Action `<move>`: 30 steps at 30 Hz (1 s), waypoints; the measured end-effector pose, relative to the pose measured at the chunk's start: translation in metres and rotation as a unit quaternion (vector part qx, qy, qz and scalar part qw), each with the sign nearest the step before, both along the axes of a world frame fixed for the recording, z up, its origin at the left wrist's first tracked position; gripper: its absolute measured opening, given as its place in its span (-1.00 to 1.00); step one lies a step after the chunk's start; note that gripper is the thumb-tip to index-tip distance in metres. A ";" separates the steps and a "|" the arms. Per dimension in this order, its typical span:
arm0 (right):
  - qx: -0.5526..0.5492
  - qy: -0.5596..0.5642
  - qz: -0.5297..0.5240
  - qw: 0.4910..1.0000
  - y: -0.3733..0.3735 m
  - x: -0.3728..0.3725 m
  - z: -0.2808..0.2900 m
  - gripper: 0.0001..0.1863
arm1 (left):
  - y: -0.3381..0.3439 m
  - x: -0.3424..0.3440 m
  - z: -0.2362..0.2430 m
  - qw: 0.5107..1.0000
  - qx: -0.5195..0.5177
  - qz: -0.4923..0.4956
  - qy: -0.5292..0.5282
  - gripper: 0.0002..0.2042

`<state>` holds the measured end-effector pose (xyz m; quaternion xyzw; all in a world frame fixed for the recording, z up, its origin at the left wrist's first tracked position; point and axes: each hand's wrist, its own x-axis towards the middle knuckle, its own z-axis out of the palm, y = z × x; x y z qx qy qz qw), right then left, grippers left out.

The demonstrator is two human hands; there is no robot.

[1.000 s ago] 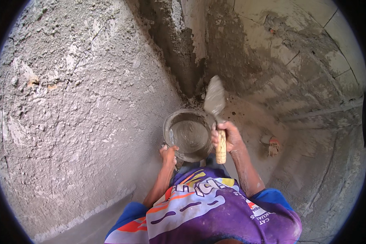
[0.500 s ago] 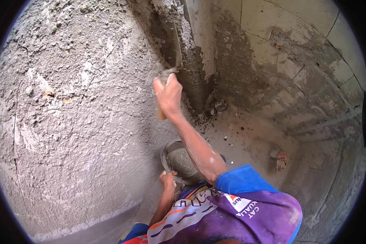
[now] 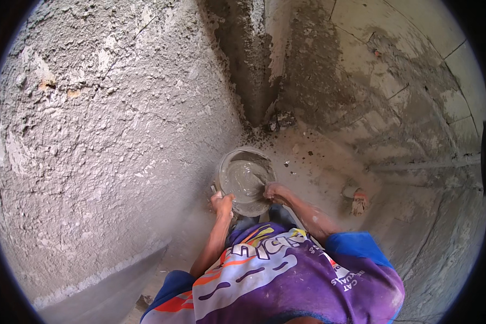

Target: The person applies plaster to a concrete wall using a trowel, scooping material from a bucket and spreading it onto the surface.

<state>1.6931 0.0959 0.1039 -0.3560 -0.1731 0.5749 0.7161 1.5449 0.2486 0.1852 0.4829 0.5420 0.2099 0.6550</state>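
A round grey bucket [image 3: 231,173] of wet grey mortar [image 3: 243,173] is held low in front of my body. My left hand [image 3: 221,201] grips its near-left rim. My right hand [image 3: 275,190] is closed on a trowel [image 3: 261,179], whose blade dips into the mortar on the right side of the bucket. The trowel's handle is mostly hidden in my fingers. Beyond the bucket, a dark strip of wet mortar [image 3: 245,70] runs down the corner between the walls.
A rough plastered wall [image 3: 108,135] fills the left. A smeared tiled wall [image 3: 394,65] stands at the right. Rubble [image 3: 283,120] lies at the corner's foot on the dusty floor [image 3: 313,162]. A small pale object [image 3: 359,202] with orange on it sits at the right.
Since half a second ago, my right hand has come down from the wet corner with the trowel into the bucket. The bucket appears higher in the picture, still in my left hand.
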 end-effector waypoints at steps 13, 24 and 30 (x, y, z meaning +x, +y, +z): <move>-0.061 0.284 -0.014 0.957 -0.018 0.040 0.212 -0.90 | -0.005 0.015 0.016 0.996 -0.067 -0.008 0.062 -0.69; -0.216 -0.182 -0.705 0.651 0.141 0.172 0.278 -0.84 | -0.005 -0.025 0.015 0.997 -0.024 -0.016 0.070 -0.82; -0.194 -0.366 -0.461 0.785 0.220 0.104 0.355 -0.77 | -0.004 -0.038 0.037 0.993 -0.017 0.051 0.109 -0.86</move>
